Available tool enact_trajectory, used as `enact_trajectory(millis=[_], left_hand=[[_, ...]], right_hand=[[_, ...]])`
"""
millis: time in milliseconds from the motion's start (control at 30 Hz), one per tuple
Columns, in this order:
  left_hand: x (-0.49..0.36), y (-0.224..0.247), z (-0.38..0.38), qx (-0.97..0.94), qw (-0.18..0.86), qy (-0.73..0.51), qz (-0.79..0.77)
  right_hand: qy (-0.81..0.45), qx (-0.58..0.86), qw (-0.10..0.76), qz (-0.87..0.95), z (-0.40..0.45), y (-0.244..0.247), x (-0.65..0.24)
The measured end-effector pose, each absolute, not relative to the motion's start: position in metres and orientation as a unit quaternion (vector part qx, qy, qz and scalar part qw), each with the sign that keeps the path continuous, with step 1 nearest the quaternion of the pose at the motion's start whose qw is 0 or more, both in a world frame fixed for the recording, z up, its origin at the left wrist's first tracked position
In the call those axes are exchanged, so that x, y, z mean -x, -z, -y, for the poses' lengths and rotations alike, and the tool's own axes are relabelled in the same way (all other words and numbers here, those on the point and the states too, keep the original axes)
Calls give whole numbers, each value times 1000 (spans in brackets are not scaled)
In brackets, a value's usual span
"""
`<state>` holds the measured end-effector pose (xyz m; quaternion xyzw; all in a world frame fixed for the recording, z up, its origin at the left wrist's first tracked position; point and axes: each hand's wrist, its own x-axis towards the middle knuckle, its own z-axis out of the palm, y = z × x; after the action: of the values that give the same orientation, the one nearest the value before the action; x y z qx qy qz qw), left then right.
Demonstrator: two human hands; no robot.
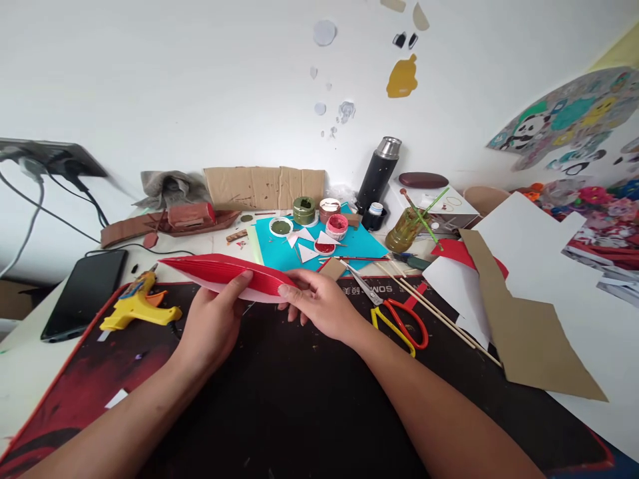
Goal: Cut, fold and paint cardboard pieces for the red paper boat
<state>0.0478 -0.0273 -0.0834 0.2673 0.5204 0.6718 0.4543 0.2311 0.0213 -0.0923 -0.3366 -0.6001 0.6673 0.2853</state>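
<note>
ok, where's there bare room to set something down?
Largest: black desk mat between the forearms, nearer than the red boat-shaped piece. Smaller: mat right of the right forearm, nearer than scissors. Crowded: blue sheet, with paint jars and white triangles.

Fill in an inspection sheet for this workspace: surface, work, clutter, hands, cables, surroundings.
Surface: black desk mat with red edging, dotted with specks.
Work: red boat-shaped piece, held up in front.
Clutter: scissors, yellow hot-glue gun, wooden sticks, paint jars, cut cardboard.
Hands: left hand and right hand both grip the piece.
Cables: plugged-in cords hang from the socket strip at left.
Surroundings: white wall with stickers; black thermos at the back.
</note>
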Motion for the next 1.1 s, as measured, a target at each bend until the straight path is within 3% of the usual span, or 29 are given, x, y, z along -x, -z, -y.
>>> enact_trajectory(millis=[300, 633, 900, 1100], left_hand=[[-38, 92, 27, -364, 456, -571, -578], [-37, 86, 38, -378, 497, -565, -540], [-38, 74, 36, -433, 423, -546, -579], [-40, 70, 37, -429, 430, -538, -584]], right_hand=[[-488, 404, 297, 714, -19, 97, -230], [-548, 402, 310, 664, -25, 99, -234], [-438, 409, 319, 734, -21, 90, -233], [-424, 417, 320, 738, -23, 88, -234]])
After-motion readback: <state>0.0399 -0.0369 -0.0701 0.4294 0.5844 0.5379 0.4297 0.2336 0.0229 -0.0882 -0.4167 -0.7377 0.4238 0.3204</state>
